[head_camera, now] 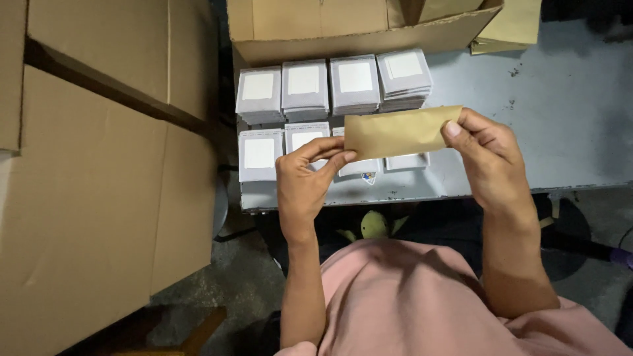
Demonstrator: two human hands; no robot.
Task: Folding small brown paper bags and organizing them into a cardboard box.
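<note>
So both hands are on one brown paper envelope (401, 132), held flat and lengthwise in the middle of the frame, just above the table. The left hand (304, 186) pinches its left end between thumb and fingertips, and the right hand (486, 155) pinches the right end, thumb on top. It looks flat and plain, and I can't tell whether anything's inside it.

As for progress, my guess is it's somewhere in the middle. Sorted-looking stacks are already lined up, but this envelope is still up in the hands and not set down anywhere.

The packaging: right under and behind the envelope there are stacks of grey square packets (305, 86), each with a white square label on top. There are four stacks in the back row at upper centre and a front row partly hidden by the envelope. They sit on a grey metal table (560, 112). One front packet shows a small coloured mark, too small to make out.

Behind them at top centre is an open cardboard box (356, 29), and at the top right there are some yellowish paper sheets (511, 26). A big plain cardboard carton (99, 184) fills the whole left side.
</note>
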